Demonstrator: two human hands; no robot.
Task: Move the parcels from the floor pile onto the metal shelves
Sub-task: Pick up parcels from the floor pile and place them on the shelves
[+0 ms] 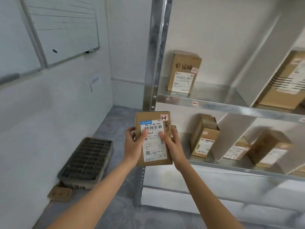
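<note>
While facing shelves (214, 103) | both hands' grip curled round parcel (152, 119)

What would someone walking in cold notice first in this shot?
Dead centre, the left hand and the right hand grip a flat brown cardboard parcel with a white shipping label, thumbs pressed on the label. To its right, the grey metal shelves already hold several brown cardboard boxes, set between pale dividers. On the left wall hangs a white whiteboard.

A parcel storeroom: labelled boxes (183, 71) stand on a metal rack (214, 103), with a whiteboard (66, 30) on the wall left of it
</note>
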